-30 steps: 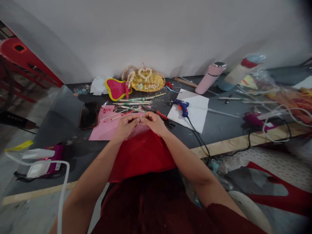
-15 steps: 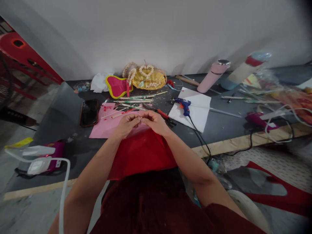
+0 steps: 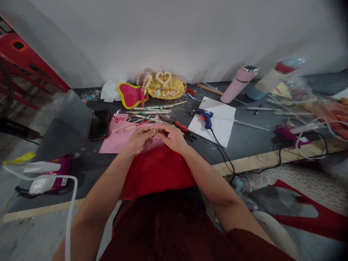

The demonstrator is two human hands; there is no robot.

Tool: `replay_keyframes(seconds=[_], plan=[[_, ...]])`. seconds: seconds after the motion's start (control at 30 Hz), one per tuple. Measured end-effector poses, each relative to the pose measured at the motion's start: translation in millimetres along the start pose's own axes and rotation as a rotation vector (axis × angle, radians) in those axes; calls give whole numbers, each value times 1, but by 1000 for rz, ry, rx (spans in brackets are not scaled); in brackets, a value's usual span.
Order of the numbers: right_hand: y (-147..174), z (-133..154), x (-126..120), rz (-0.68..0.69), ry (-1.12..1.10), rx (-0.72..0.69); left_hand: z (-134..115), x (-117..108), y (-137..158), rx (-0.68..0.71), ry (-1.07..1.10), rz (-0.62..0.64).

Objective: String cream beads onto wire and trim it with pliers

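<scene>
The left hand [image 3: 140, 141] and right hand [image 3: 174, 139] meet above the near edge of the counter [image 3: 61, 123], the 2 thumbs and forefingers curled in until their tips come together. If there is a piece in that pinch, it sits at the meeting point, equally near both hands (it is too small and shaded to name, and its long axis cannot be told). The other fingers bend loosely, and I cannot tell whether they grip anything.

Below and behind the fingers lies a pink sheet [image 3: 111, 145], reaching out past the left hand toward the counter's left edge. Nearer the body, a red cloth [image 3: 160, 172] spreads between the 2 forearms at the near edge.

Just beyond the right hand is a red-handled tool [image 3: 181, 126], apparently pliers; its long axis slants from the back left toward the near right, handles closer to the near edge, so the right hand is the nearer of the 2. Thin patterned sticks [image 3: 152, 111] lie farther out, roughly parallel to the back edge. A blue glue gun [image 3: 206, 116] rests on a white sheet [image 3: 221, 130] to the right, its nozzle toward the left edge, again nearer the right hand.
</scene>
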State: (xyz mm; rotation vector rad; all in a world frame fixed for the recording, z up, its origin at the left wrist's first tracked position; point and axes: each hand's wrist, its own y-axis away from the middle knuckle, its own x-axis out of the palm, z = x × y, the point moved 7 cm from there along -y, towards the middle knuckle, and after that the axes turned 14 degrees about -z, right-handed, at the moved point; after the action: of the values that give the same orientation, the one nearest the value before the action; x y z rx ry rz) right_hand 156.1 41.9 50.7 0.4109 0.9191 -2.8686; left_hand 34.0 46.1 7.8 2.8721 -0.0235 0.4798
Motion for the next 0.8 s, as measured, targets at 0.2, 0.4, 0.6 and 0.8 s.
replay_keyframes(seconds=[0.2, 0.4, 0.6, 0.8], plan=[[0, 2, -3, 12, 20, -15, 0, -1, 1, -42, 38, -4], [2, 3, -1, 33, -11, -72, -2, -1, 1, -36, 54, 9], [3, 1, 1, 77, 12, -41, -3, -1, 0, -19, 44, 19], [2, 1, 1, 87, -4, -26, -2, -1, -1, -7, 31, 9]])
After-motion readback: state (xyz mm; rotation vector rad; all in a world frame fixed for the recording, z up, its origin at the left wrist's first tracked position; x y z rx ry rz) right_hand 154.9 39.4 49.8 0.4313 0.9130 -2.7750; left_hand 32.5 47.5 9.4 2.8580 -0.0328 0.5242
